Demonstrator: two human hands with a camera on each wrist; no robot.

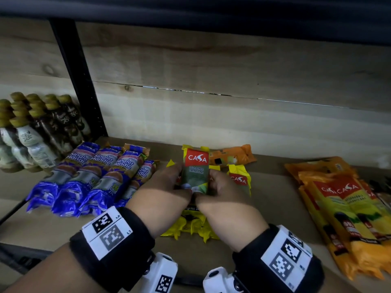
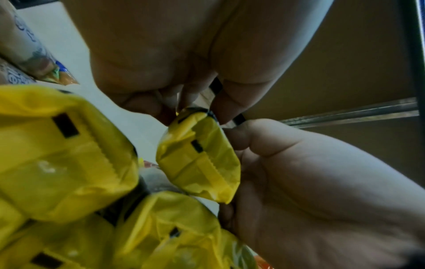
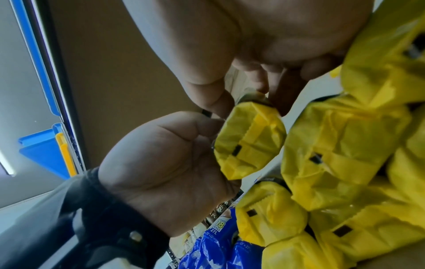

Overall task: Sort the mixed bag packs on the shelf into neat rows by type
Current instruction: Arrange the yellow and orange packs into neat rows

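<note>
A small yellow CASA garbage-bag pack [image 1: 194, 171] stands lifted over the middle of the shelf, held from both sides. My left hand [image 1: 169, 182] grips its left edge and my right hand [image 1: 220, 185] grips its right edge. In the left wrist view the pack's folded yellow end [image 2: 200, 160] sits between the fingers of both hands. The right wrist view shows the same pack end [image 3: 248, 142] pinched the same way. More yellow packs [image 1: 190, 225] lie under my hands, and one yellow pack [image 1: 240, 178] lies just to the right. Blue Singlet Handle packs [image 1: 95, 172] form a row at left.
An orange pack [image 1: 230, 157] lies behind the yellow ones. Larger orange-yellow CASA packs [image 1: 347, 204] are piled at the right. Bottles [image 1: 31, 132] stand at the far left beyond a black upright post [image 1: 78, 81]. A wooden back wall [image 1: 232, 102] closes the shelf.
</note>
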